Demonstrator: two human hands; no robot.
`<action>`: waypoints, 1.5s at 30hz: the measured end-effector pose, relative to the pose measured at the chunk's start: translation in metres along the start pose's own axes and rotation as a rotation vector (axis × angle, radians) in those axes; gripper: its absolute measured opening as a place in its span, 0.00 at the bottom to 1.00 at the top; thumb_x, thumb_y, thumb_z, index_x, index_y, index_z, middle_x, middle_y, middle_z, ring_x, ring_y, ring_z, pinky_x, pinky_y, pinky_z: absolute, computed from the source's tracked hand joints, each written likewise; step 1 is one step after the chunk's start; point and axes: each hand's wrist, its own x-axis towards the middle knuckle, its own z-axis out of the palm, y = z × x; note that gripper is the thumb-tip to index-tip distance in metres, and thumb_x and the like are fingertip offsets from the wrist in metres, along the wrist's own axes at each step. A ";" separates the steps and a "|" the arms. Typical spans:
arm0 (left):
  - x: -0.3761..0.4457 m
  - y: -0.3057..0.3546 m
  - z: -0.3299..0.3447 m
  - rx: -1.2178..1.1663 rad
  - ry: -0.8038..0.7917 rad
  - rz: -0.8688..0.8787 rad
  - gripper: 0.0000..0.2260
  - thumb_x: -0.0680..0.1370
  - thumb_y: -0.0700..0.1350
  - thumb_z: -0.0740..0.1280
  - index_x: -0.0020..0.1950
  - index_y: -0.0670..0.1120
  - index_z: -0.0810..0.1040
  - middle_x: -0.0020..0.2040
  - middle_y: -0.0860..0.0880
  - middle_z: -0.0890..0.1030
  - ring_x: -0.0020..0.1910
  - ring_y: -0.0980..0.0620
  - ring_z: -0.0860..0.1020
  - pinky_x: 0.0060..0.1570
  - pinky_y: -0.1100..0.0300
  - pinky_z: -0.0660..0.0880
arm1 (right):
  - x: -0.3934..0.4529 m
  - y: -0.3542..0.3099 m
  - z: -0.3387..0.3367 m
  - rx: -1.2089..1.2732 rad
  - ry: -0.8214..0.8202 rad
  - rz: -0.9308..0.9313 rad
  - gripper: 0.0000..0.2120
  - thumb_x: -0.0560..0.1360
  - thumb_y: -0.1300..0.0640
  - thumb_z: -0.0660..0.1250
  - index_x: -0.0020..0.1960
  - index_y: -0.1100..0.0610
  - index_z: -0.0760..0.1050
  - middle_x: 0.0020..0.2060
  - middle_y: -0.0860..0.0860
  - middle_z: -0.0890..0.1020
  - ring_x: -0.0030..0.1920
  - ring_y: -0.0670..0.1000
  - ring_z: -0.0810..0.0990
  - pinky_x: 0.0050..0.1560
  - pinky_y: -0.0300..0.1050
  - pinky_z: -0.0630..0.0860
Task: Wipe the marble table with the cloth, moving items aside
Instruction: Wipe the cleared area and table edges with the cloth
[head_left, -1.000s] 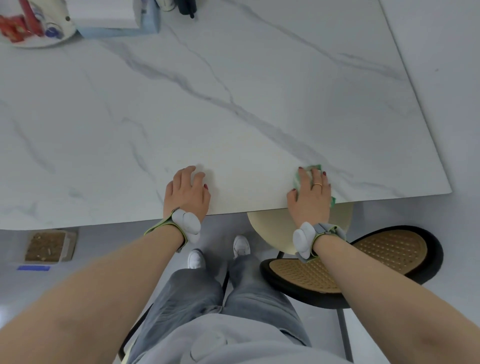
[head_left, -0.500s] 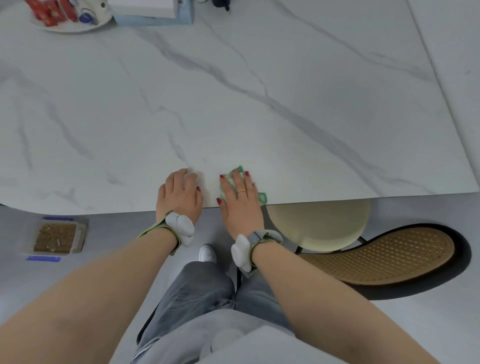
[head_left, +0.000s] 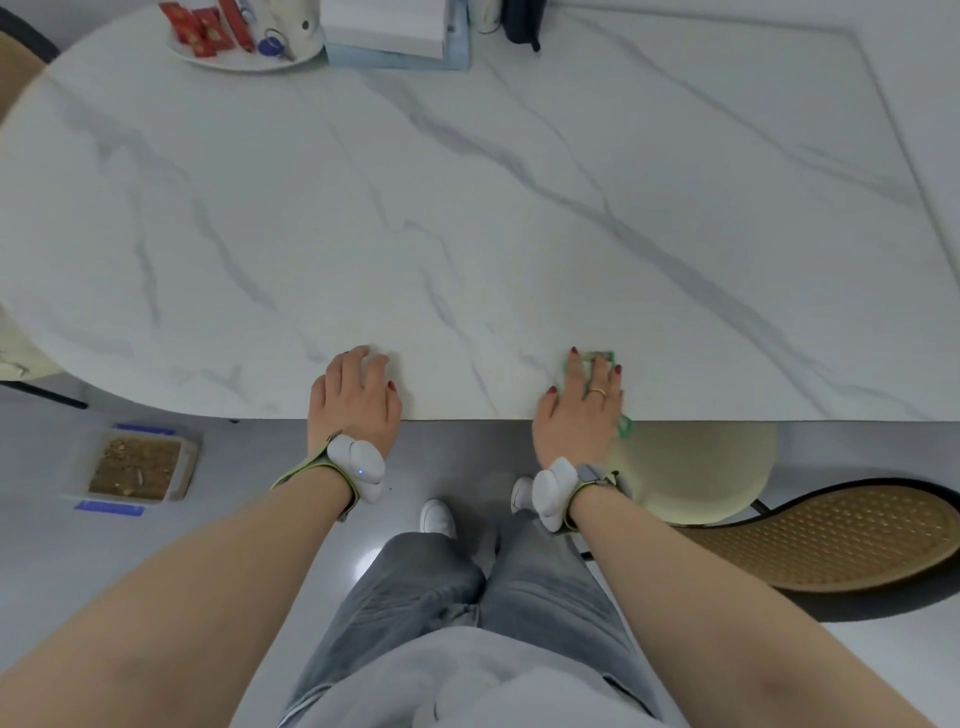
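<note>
The cloth (head_left: 602, 358) lies flat under the right hand (head_left: 582, 410), fingers spread, pressing at the marble table (head_left: 467, 208) edge.

white marble table (head_left: 467, 218), a plate (head_left: 244, 61) and box (head_left: 397, 39) at its far edge, a green cloth (head_left: 602, 358) near its front edge

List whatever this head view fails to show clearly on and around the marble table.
- Cloth: mostly hidden under the right hand; only green edges show.
- Plate and its red items: cut off by the top edge, too small to identify.
- Dark object: cut off by the top edge.
- Table: its left end is cut off by the frame.
</note>
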 end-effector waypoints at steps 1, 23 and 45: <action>-0.001 -0.005 -0.001 -0.002 0.002 -0.012 0.22 0.74 0.48 0.49 0.59 0.41 0.73 0.61 0.40 0.74 0.61 0.38 0.72 0.56 0.46 0.69 | -0.003 -0.013 0.004 -0.004 -0.050 -0.057 0.27 0.76 0.53 0.50 0.74 0.57 0.63 0.72 0.63 0.63 0.73 0.66 0.60 0.72 0.59 0.57; -0.006 -0.026 -0.011 -0.029 0.059 -0.137 0.22 0.74 0.49 0.49 0.61 0.41 0.73 0.62 0.40 0.73 0.62 0.37 0.71 0.58 0.45 0.68 | -0.002 -0.040 0.017 0.083 0.017 0.041 0.26 0.76 0.51 0.51 0.69 0.59 0.70 0.68 0.64 0.70 0.68 0.66 0.68 0.67 0.61 0.67; 0.003 -0.019 -0.018 -0.001 0.037 -0.451 0.25 0.73 0.48 0.47 0.63 0.42 0.71 0.66 0.40 0.71 0.65 0.39 0.69 0.60 0.45 0.66 | 0.040 -0.060 0.027 0.134 -0.038 -0.344 0.23 0.77 0.52 0.53 0.69 0.56 0.70 0.69 0.61 0.70 0.70 0.64 0.66 0.67 0.60 0.67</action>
